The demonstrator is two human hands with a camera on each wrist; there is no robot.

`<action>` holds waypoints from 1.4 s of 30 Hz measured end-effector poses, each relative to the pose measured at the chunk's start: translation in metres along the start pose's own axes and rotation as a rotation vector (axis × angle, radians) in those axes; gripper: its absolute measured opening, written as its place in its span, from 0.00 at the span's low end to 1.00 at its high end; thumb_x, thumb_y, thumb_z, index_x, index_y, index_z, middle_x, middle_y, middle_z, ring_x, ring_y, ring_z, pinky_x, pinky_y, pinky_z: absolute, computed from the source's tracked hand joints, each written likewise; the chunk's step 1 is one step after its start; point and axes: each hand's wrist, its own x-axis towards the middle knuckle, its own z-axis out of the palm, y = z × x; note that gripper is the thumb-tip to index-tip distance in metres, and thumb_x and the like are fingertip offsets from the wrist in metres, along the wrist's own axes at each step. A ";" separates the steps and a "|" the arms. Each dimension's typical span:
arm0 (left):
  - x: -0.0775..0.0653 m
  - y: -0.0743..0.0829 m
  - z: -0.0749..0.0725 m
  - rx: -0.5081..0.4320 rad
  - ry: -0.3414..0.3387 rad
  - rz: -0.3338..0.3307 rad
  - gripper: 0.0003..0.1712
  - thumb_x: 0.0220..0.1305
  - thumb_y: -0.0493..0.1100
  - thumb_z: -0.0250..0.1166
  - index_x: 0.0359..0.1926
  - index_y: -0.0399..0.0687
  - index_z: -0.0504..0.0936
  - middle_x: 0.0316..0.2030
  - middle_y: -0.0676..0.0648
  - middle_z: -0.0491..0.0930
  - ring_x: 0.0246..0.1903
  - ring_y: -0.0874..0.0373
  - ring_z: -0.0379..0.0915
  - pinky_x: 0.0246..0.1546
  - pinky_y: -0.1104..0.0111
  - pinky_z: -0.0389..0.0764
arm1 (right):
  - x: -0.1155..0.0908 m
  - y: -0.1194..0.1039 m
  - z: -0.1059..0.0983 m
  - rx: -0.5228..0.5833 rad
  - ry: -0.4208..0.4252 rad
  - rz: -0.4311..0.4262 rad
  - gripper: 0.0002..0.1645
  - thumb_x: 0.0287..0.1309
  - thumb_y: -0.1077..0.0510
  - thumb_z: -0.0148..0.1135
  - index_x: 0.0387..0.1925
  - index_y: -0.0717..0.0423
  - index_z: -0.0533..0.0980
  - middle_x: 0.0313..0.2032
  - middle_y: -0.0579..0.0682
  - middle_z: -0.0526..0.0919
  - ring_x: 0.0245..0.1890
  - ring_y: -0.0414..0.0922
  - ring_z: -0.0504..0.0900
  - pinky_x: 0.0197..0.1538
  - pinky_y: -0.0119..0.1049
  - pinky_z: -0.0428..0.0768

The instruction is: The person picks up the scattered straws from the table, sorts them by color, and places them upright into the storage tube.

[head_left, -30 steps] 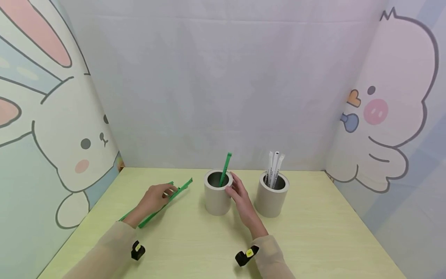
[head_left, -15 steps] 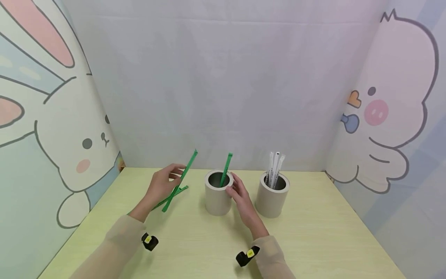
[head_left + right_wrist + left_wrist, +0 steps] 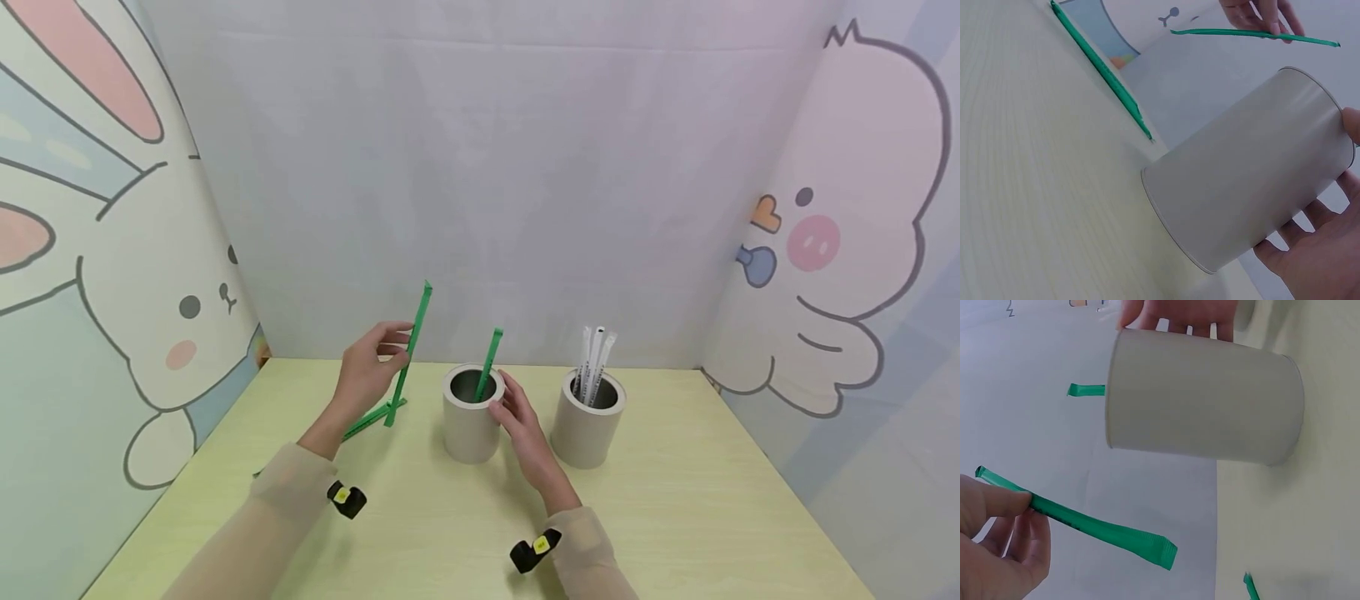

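Table (image 3: 690,500): left hand (image 3: 367,367) pinches illegibly lettered green straw (image 3: 1097,530).

You face a pale grey far wall (image 3: 480,183), faintly creased, beyond a light yellow tabletop (image 3: 697,475). At left, you see a cartoon rabbit (image 3: 142,317); at right, a pink-cheeked cartoon figure (image 3: 862,167).

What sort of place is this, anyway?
Probably a small partitioned tabletop workspace, though the wider room is out of view. A pale yellow wood-grain table meets a plain pale grey backdrop, and a big white cartoon rabbit print decorates one side wall.
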 end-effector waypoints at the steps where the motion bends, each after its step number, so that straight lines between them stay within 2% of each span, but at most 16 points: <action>1: 0.002 0.004 0.001 -0.023 0.008 0.000 0.26 0.73 0.33 0.66 0.68 0.53 0.80 0.56 0.45 0.86 0.54 0.47 0.83 0.54 0.53 0.86 | 0.000 0.000 0.000 0.002 -0.001 0.000 0.40 0.79 0.44 0.56 0.84 0.39 0.55 0.80 0.55 0.63 0.81 0.57 0.57 0.80 0.64 0.55; 5: 0.011 0.022 0.005 -0.114 0.036 0.017 0.26 0.73 0.33 0.66 0.69 0.54 0.79 0.56 0.44 0.85 0.54 0.47 0.82 0.56 0.54 0.86 | -0.001 0.000 0.000 -0.001 0.003 -0.004 0.40 0.80 0.44 0.56 0.84 0.39 0.55 0.80 0.56 0.63 0.81 0.57 0.58 0.80 0.63 0.55; 12: 0.022 0.048 0.009 -0.204 0.084 0.030 0.26 0.74 0.34 0.66 0.69 0.55 0.79 0.56 0.46 0.83 0.54 0.50 0.81 0.56 0.54 0.85 | 0.001 0.000 0.001 -0.008 0.000 0.009 0.40 0.79 0.44 0.57 0.84 0.39 0.55 0.80 0.56 0.63 0.80 0.57 0.58 0.80 0.63 0.57; 19: 0.027 0.060 0.019 -0.291 0.097 0.038 0.26 0.74 0.33 0.66 0.69 0.53 0.78 0.57 0.46 0.82 0.55 0.50 0.80 0.58 0.55 0.84 | 0.003 -0.001 0.004 -0.008 -0.009 0.003 0.40 0.79 0.43 0.56 0.84 0.39 0.54 0.80 0.56 0.62 0.81 0.57 0.58 0.80 0.62 0.57; 26: 0.028 0.060 0.036 -0.348 0.109 0.044 0.26 0.73 0.33 0.67 0.69 0.54 0.79 0.57 0.46 0.81 0.55 0.50 0.79 0.59 0.55 0.84 | 0.002 -0.004 0.002 -0.023 0.006 -0.003 0.39 0.80 0.45 0.55 0.84 0.40 0.54 0.80 0.57 0.62 0.80 0.58 0.60 0.79 0.62 0.58; 32: 0.028 0.052 0.051 -0.380 0.135 0.007 0.26 0.74 0.34 0.67 0.68 0.57 0.79 0.56 0.47 0.81 0.55 0.51 0.80 0.58 0.56 0.84 | 0.003 -0.002 0.001 -0.017 -0.006 0.015 0.40 0.80 0.44 0.56 0.84 0.39 0.54 0.80 0.57 0.61 0.80 0.59 0.59 0.80 0.63 0.57; 42: 0.020 0.041 0.080 -0.378 0.094 -0.047 0.27 0.73 0.35 0.67 0.69 0.58 0.78 0.57 0.47 0.82 0.56 0.51 0.80 0.59 0.55 0.84 | 0.001 -0.001 0.000 -0.024 0.005 0.011 0.40 0.80 0.42 0.55 0.85 0.40 0.54 0.80 0.56 0.62 0.81 0.58 0.58 0.80 0.63 0.57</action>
